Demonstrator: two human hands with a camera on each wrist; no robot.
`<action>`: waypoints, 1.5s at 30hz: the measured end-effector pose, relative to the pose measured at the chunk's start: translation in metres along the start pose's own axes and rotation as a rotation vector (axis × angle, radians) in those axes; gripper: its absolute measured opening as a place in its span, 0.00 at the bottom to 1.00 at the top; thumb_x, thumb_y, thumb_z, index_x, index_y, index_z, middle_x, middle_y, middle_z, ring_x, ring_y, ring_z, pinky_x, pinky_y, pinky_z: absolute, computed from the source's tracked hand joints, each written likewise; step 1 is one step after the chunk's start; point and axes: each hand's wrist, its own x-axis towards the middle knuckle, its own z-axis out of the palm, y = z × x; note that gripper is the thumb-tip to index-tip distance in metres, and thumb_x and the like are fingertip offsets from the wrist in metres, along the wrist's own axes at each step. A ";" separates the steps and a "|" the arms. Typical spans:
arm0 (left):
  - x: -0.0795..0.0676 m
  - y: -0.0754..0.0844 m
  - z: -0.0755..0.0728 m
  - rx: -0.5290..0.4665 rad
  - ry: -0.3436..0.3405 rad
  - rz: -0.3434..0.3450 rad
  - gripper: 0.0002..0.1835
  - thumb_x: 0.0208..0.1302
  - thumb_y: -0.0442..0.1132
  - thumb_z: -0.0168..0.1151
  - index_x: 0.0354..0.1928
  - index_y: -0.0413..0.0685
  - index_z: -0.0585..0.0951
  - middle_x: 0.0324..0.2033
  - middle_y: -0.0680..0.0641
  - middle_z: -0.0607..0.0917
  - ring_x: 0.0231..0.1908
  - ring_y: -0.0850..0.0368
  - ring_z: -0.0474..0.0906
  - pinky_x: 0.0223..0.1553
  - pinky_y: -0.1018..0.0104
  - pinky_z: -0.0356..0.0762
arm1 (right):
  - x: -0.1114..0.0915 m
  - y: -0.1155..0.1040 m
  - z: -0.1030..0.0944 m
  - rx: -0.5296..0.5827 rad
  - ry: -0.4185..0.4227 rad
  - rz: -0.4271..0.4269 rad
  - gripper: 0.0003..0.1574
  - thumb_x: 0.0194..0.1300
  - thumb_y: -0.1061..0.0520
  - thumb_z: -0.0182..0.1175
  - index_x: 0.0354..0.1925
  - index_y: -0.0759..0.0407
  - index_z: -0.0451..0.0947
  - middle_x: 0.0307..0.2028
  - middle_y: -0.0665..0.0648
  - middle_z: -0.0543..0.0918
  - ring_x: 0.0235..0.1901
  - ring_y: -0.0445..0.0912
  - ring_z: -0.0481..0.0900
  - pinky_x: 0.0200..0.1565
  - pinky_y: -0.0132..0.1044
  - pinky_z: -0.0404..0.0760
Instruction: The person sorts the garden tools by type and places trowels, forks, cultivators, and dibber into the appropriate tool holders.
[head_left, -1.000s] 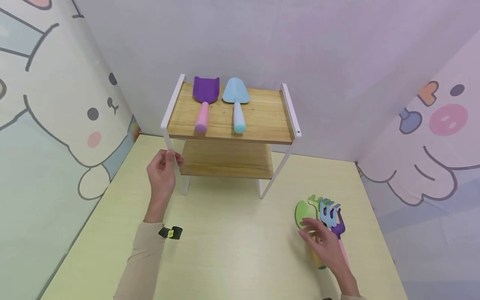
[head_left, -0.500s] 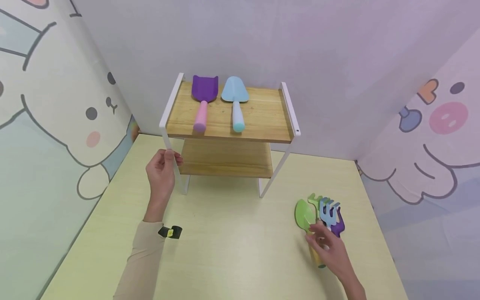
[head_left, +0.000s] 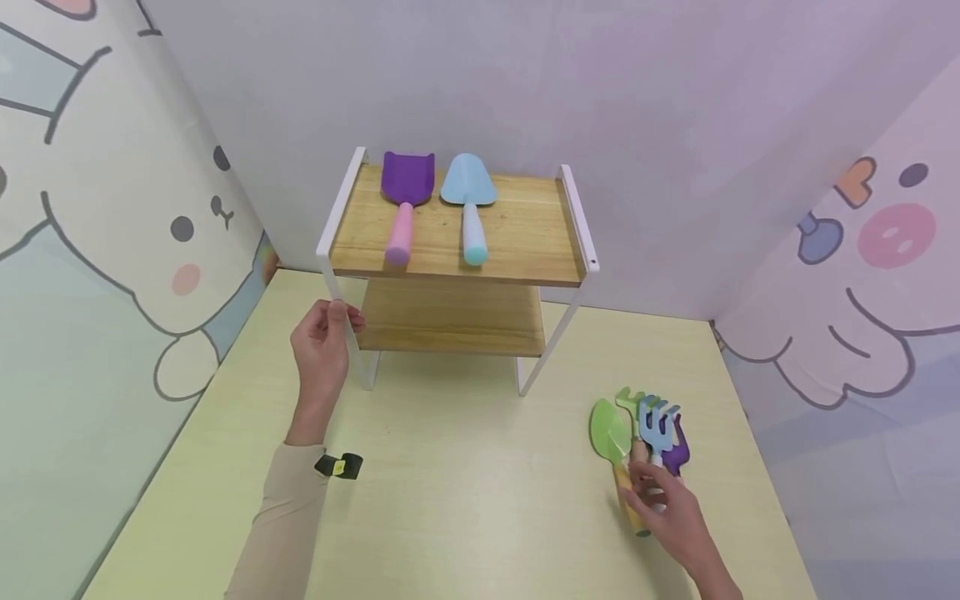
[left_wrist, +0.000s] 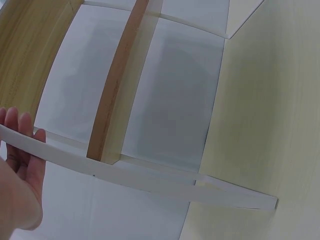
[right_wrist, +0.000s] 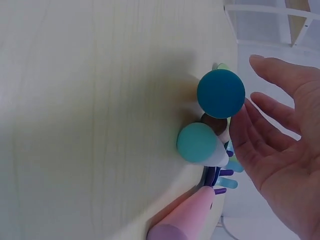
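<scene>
My left hand holds the white metal upright at the left of a two-tier wooden shelf, its fingers behind the bar. My right hand is over the handles of several garden tools at the right, with thumb and fingers apart. Nearest lies a green trowel with a yellow handle; its blue handle end shows beside the fingers in the right wrist view. Close by are a green rake, a light blue rake and a purple tool, their handles partly hidden by the hand.
On the top board lie a purple shovel with a pink handle and a light blue trowel. The lower board is bare. Pale table surface spreads before the shelf. Cartoon-printed curtains enclose the sides.
My right hand has moved back toward the person and slightly right, from near the green trowel's blade to its handle, uncovering the blade. My left hand stays on the upright.
</scene>
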 end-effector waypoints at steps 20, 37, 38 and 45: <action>0.000 -0.002 0.000 0.014 0.002 0.008 0.21 0.80 0.39 0.55 0.36 0.21 0.76 0.29 0.52 0.86 0.29 0.59 0.84 0.40 0.70 0.84 | 0.003 -0.017 -0.008 -0.085 -0.163 0.217 0.29 0.51 0.68 0.79 0.51 0.70 0.80 0.43 0.60 0.87 0.36 0.49 0.85 0.34 0.33 0.85; -0.001 -0.003 0.000 -0.030 -0.011 0.010 0.21 0.79 0.38 0.55 0.36 0.20 0.75 0.29 0.51 0.86 0.29 0.59 0.83 0.39 0.70 0.84 | 0.008 -0.021 -0.006 -0.099 -0.271 0.274 0.26 0.55 0.65 0.76 0.52 0.73 0.81 0.40 0.59 0.88 0.32 0.43 0.85 0.35 0.32 0.84; -0.001 -0.003 0.000 -0.037 -0.012 0.012 0.21 0.79 0.38 0.55 0.36 0.20 0.75 0.29 0.51 0.86 0.29 0.59 0.83 0.39 0.70 0.84 | 0.008 -0.021 -0.006 -0.102 -0.277 0.278 0.27 0.55 0.64 0.76 0.52 0.73 0.81 0.40 0.59 0.88 0.32 0.43 0.85 0.35 0.32 0.84; 0.000 -0.003 0.000 -0.049 -0.015 0.020 0.21 0.79 0.38 0.55 0.36 0.20 0.75 0.29 0.51 0.86 0.29 0.59 0.84 0.39 0.70 0.84 | 0.004 -0.017 -0.004 -0.078 -0.277 0.292 0.28 0.56 0.61 0.77 0.53 0.72 0.81 0.42 0.63 0.88 0.32 0.44 0.86 0.34 0.32 0.85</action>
